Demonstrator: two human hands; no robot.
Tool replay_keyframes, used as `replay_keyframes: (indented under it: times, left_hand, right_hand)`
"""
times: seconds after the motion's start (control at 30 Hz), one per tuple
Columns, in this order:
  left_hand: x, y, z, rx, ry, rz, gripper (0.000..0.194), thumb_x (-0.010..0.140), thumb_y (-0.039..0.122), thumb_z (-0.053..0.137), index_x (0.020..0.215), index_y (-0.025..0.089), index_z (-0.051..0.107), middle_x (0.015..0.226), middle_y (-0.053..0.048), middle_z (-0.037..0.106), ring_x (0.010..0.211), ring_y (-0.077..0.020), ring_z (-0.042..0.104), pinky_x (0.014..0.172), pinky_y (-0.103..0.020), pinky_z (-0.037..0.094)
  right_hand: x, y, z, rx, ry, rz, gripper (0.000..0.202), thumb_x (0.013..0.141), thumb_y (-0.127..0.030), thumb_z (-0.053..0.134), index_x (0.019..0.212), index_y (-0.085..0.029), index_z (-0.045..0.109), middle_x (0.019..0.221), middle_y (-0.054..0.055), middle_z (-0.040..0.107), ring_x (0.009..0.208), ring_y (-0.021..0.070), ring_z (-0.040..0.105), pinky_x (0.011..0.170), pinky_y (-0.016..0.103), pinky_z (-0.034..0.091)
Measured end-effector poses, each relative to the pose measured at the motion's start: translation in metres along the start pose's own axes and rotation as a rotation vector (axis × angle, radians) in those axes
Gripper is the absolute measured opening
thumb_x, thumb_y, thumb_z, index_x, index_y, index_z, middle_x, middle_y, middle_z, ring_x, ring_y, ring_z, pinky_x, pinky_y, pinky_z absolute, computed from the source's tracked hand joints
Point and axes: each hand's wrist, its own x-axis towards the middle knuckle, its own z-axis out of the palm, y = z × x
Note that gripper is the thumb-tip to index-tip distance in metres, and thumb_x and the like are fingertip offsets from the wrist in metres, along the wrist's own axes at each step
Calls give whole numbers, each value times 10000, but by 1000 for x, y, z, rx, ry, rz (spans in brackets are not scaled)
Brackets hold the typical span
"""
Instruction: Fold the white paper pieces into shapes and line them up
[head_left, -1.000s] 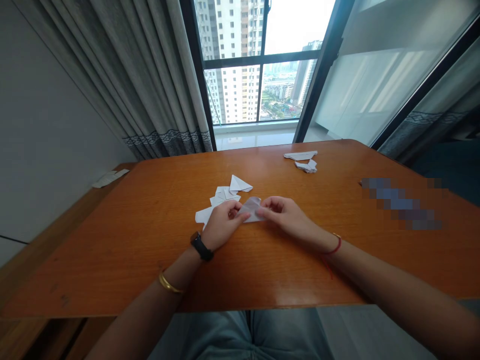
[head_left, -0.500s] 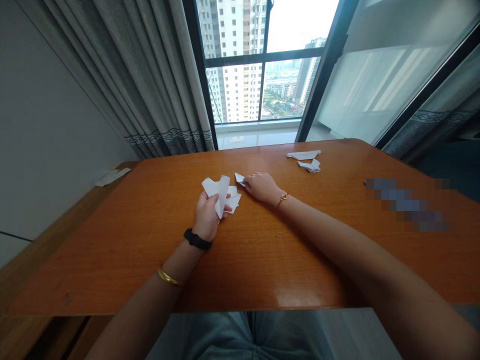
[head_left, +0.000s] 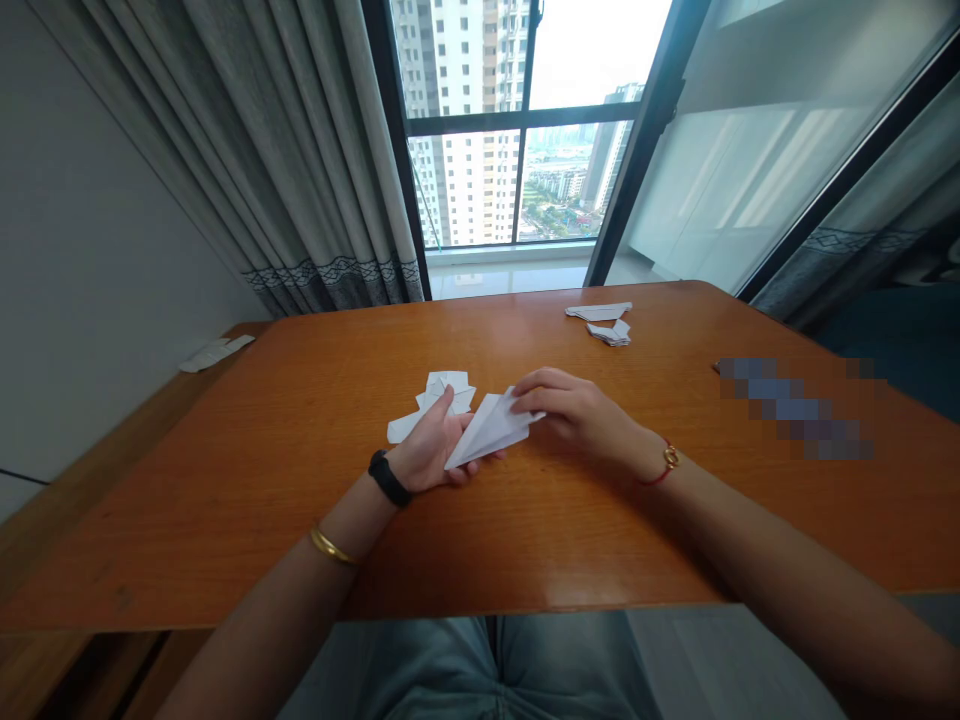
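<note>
White folded paper [head_left: 491, 430] rests on the half-open left hand [head_left: 430, 445], right hand [head_left: 581, 412] pinching its edge.

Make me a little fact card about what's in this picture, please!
Left hand: under a folded white paper, thumb lifted off it
Right hand: fingers at the paper's right end
Near left hand: more folded white pieces
Farther away: long folded paper, smaller folded bundle, on wooden table
Left arm: black wristband, gold bangle
Right wrist: red bracelet
</note>
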Motion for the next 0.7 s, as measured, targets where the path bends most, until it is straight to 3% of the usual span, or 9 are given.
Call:
replay_keyframes:
  times: [0.07,0.13,0.2,0.27,0.33,0.4,0.5,0.6,0.7]
  left_hand:
    - [-1,-3,3,30,-29,-12,525,821,647,470,971,148,533,808,-114,659,411,-74,468,323,-138,210]
    - [0,-6,6,40,36,86,311,814,426,614,926,153,517,751,-47,625,384,-25,386,340,-119,190]
    - [3,-6,7,4,218,333,223,790,278,645,897,172,480,695,14,582,379,-7,347,360,-110,202]
    - [5,-2,5,-37,472,660,204,806,281,613,881,191,446,671,35,571,385,-21,377,369,-122,242]
    - [6,5,0,-46,697,932,184,833,319,565,875,197,434,664,34,583,389,-39,413,373,-145,284]
    - [4,13,-6,-52,822,1092,172,846,334,536,882,202,432,660,35,593,379,-48,427,373,-162,303]
    - [1,20,-11,-54,868,1212,168,859,348,514,897,211,425,664,41,604,362,-56,436,366,-175,300]
    - [-1,21,-12,-4,891,1308,176,872,362,507,923,213,427,684,36,623,378,-65,468,386,-187,320]
    - [-3,22,-11,45,960,1401,155,887,337,491,941,199,446,708,14,645,424,-76,506,433,-201,353]
  right_hand:
    - [-1,1,5,8,-108,-16,268,896,-118,449,957,-207,695,1046,94,663,974,177,615,862,333,502]
    - [0,8,7,72,-92,78,265,888,-133,476,1044,-209,677,1097,84,669,1016,176,616,905,345,493]
    - [7,19,9,153,1,262,291,879,-167,510,1137,-200,639,1139,78,667,1033,179,618,911,352,494]
    - [19,29,14,161,81,480,289,864,-190,532,1130,-161,639,1107,92,680,974,185,635,863,346,508]
    - [34,34,24,92,50,588,249,851,-185,536,1054,-132,671,1016,97,699,860,178,641,800,330,510]
    - [50,32,42,0,-88,504,233,840,-192,561,1027,-134,686,995,94,695,839,176,621,809,328,487]
    - [70,18,75,-175,-313,261,363,828,-318,635,1165,-184,638,1169,105,632,1055,258,538,944,433,398]
    - [85,5,104,-389,-445,190,552,764,-449,701,1243,-201,584,1335,147,501,1208,377,394,985,590,286]
    - [94,3,115,-453,-510,165,469,710,-420,755,1099,-178,658,1267,164,513,1164,378,426,948,553,331]
